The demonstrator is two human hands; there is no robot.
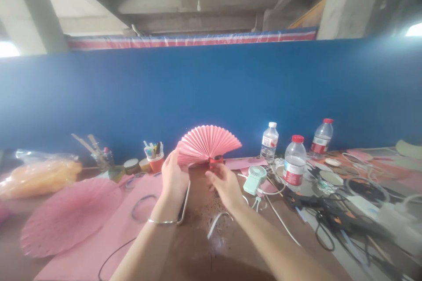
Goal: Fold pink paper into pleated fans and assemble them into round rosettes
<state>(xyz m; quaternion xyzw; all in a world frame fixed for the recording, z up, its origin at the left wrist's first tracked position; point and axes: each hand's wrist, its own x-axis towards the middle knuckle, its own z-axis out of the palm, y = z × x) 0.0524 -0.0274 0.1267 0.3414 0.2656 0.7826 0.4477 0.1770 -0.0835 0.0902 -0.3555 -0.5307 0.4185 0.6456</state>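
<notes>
A pink pleated paper fan (211,142) is spread in a half circle in front of me. My left hand (172,173) is closed on its left side, with a silvery bangle round the wrist. At the fan's lower middle, my right hand (222,181) has its fingers bent together, and what they hold is hard to see. A small red thing with a dark top (216,160) shows just above these fingers; whether it is held or stands behind them I cannot tell. Beside my left wrist lies a dark flat object with a light edge (185,202), partly hidden.
A large round pink pleated paper piece (70,217) lies left on pink sheets (138,228). A pen cup (156,163) stands behind. On the right are a mint handheld fan (255,180), a red-capped bottle (295,162), other bottles, and tangled cables (329,215). A blue partition (211,83) rises behind.
</notes>
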